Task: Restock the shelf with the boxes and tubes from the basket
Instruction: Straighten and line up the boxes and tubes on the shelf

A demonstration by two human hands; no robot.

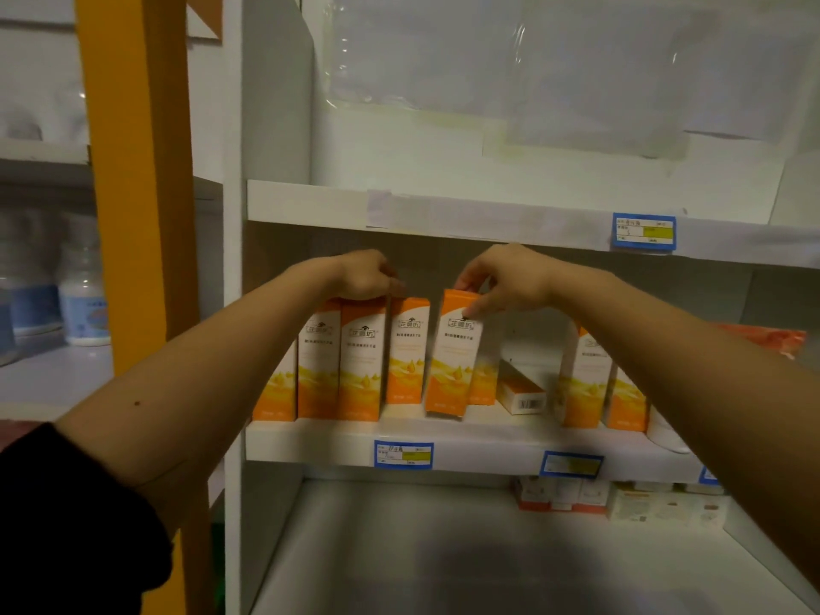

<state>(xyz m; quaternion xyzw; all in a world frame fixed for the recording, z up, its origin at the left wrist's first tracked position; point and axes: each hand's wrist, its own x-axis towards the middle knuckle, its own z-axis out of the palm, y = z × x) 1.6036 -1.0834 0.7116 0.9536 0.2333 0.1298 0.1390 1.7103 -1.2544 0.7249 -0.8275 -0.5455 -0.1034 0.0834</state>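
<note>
Dim light is falling across a white shelf unit [275, 126] whose back panel is carrying taped plastic sheeting [488, 59], while an orange upright [128, 170] is standing just left of it, beside a neighbouring rack [44, 375] holding white bottles [84, 299].

upright orange boxes [361, 361]: eight on the middle shelf [310, 441] I think, one half hidden behind another
flat box [519, 395]: just one, lying on that same shelf
blue price tags [403, 454]: three on the middle shelf's front edge, one on the board above it
red packet [763, 337]: one, at that shelf's far right
bottles [84, 304]: left of the middle shelf, too blurry to count
small boxes [563, 494]: under it, can't count those either
</note>
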